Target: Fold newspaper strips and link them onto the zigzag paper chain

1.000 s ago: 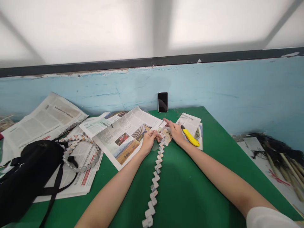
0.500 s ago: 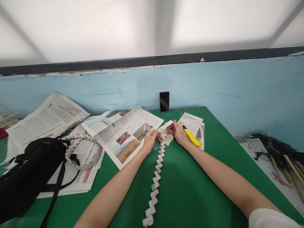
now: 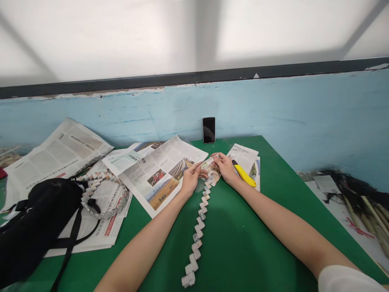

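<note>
A zigzag chain of folded paper (image 3: 198, 233) runs down the green table from between my hands. My left hand (image 3: 192, 176) is at the chain's top end, index finger stretched out and the other fingers curled near the top links. With its fingers pinched, my right hand (image 3: 224, 166) holds a small folded paper strip just right of the chain. Small printed paper pieces (image 3: 215, 178) lie under and between the hands. To the right of my right hand is a yellow utility knife (image 3: 245, 175) on cut newspaper pieces (image 3: 243, 156).
Newspaper sheets (image 3: 164, 174) spread left of my hands. A black bag (image 3: 45, 215) and a coiled paper chain (image 3: 106, 213) lie further left. A phone (image 3: 208, 130) leans against the blue wall. Dark bundled material (image 3: 355, 194) is beyond the table's right edge.
My left index finger has straightened out toward the right. The right hand's fingers have closed in on the strip, which now shows less. The view has shifted slightly.
</note>
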Tool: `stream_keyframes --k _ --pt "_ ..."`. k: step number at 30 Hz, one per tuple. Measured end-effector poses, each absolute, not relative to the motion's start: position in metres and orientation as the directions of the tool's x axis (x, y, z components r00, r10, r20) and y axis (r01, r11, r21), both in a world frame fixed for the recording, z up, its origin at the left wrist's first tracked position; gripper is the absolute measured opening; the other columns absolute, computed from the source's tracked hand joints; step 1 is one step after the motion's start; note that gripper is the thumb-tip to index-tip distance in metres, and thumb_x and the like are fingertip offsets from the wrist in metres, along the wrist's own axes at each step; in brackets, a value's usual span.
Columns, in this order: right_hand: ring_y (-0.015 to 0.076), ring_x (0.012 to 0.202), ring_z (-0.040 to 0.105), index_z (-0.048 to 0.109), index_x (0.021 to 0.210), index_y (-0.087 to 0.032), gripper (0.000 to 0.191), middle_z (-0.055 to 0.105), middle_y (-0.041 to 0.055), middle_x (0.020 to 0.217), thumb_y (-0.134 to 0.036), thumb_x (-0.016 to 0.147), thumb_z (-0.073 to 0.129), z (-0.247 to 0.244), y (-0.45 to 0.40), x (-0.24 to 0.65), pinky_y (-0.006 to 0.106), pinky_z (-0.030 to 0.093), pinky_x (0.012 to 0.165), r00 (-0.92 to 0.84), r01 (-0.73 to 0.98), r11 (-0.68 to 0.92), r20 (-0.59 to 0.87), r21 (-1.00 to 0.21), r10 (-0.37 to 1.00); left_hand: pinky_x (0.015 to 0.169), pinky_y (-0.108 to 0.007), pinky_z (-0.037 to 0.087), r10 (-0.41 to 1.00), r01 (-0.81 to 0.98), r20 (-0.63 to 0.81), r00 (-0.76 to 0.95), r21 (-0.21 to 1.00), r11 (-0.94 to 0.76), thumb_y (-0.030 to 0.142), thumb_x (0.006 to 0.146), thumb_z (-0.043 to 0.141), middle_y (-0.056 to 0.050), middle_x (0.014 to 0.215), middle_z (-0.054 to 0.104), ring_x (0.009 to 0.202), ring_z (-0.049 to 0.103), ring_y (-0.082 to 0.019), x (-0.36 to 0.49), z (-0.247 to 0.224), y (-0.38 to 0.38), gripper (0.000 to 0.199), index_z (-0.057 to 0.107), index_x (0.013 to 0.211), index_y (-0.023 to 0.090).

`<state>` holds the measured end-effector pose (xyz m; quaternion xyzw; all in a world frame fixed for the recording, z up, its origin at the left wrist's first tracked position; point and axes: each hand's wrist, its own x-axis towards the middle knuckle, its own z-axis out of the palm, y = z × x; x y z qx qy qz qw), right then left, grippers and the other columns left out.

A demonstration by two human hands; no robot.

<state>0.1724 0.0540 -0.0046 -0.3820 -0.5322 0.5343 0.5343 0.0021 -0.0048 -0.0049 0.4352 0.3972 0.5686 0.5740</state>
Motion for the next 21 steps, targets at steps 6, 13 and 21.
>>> stream_keyframes --k 6,13,21 --pt "0.0124 0.052 0.046 0.06 0.103 -0.024 0.026 0.057 -0.0045 0.065 -0.043 0.086 0.064 -0.0084 0.0576 0.1746 0.023 0.034 0.049 -0.186 -0.225 0.083 0.126 -0.971 0.975 0.078 -0.038 0.06 0.996 -0.312 0.075 0.037 0.948 -0.06 0.048 0.084 0.074 -0.01 0.086 0.077 0.071 0.073 -0.02 0.0021 -0.0027 -0.0077 0.058 0.068 0.129 0.012" --pt "0.0132 0.056 0.047 0.055 0.093 -0.024 0.017 0.05 -0.0053 0.062 -0.039 0.086 0.057 -0.0114 0.0594 0.1741 0.023 0.037 0.052 -0.149 -0.176 0.141 0.168 -0.974 0.974 0.078 -0.035 0.057 0.995 -0.274 0.073 0.073 0.96 -0.051 0.041 0.083 0.074 -0.009 0.088 0.078 0.071 0.07 -0.018 0.0012 0.0003 -0.0083 0.044 0.074 0.118 0.014" --pt "0.0143 0.055 0.048 0.055 0.091 -0.024 0.015 0.049 -0.0044 0.062 -0.038 0.085 0.055 -0.014 0.0603 0.174 0.025 0.037 0.052 -0.12 -0.152 0.142 0.161 -0.978 0.98 0.076 -0.037 0.058 0.994 -0.172 0.106 0.032 0.98 -0.099 0.039 0.085 0.069 -0.008 0.087 0.076 0.069 0.069 -0.02 0.0013 -0.0005 -0.0081 0.035 0.077 0.111 0.017"
